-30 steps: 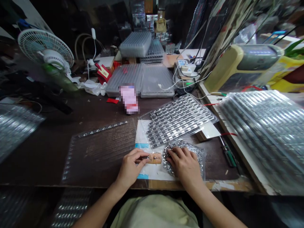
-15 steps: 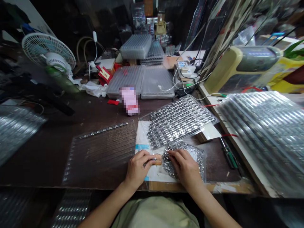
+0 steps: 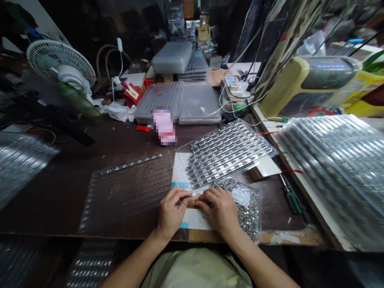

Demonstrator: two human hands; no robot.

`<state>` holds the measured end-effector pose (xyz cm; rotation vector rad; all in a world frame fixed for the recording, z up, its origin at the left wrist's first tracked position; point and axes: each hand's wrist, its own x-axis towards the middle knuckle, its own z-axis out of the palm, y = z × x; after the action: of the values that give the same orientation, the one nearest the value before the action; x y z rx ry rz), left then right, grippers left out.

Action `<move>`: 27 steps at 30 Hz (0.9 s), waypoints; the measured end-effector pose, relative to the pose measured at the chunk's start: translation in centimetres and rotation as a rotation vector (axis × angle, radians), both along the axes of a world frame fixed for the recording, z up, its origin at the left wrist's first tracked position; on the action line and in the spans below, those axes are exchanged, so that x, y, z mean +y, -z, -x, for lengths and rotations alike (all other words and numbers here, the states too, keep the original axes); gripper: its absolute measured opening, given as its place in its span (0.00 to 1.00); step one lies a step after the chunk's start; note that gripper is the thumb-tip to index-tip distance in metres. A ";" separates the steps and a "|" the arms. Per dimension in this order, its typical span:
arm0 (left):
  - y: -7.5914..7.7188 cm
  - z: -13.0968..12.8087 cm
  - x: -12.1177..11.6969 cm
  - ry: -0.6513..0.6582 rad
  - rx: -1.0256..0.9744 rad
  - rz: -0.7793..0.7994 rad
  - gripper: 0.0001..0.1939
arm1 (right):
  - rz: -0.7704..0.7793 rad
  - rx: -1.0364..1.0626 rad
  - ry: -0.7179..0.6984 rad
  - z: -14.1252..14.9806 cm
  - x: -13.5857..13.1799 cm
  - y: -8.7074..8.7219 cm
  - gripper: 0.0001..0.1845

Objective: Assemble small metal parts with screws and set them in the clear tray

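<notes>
Small tan strip (image 3: 195,201) pinched between both hands

Left hand (image 3: 171,210) and right hand (image 3: 216,209) grip its ends, over white paper (image 3: 181,172). Looks light, stiff, fiddly: fingertips only. Bag of metal parts (image 3: 249,214) lies by the right hand; clear blister tray (image 3: 231,154) lies beyond.

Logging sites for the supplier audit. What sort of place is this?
Probably a small workshop assembling or packing electronic parts. A clear tray of metal parts lies on the bench, a bag of small metal pieces sits beside it, and stacked plastic trays stand behind.
</notes>
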<state>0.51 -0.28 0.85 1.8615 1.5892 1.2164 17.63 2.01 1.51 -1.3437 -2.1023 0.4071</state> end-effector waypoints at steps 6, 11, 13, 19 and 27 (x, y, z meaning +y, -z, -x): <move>0.0 0.5 0.1 -0.039 -0.034 -0.029 0.03 | -0.027 -0.050 -0.026 1.4 -0.3 0.5 0.03; 0.1 0.4 0.1 -0.024 -0.029 -0.018 0.04 | -0.039 -0.144 -0.014 0.7 -0.5 0.1 0.08; 0.2 0.4 0.1 -0.027 -0.035 -0.019 0.04 | -0.057 -0.193 0.038 0.0 -0.4 -0.1 0.10; 0.3 0.5 0.2 -0.018 -0.042 -0.001 0.05 | -0.119 -0.284 0.047 -1.7 -0.1 0.0 0.05; -1.0 -0.1 1.0 0.004 -0.081 0.084 0.04 | -0.151 -0.384 0.021 -1.5 -0.2 0.3 0.05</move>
<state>0.58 0.74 1.88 1.7410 1.5682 1.1891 19.09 1.77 1.25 -1.4407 -2.3673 -0.0251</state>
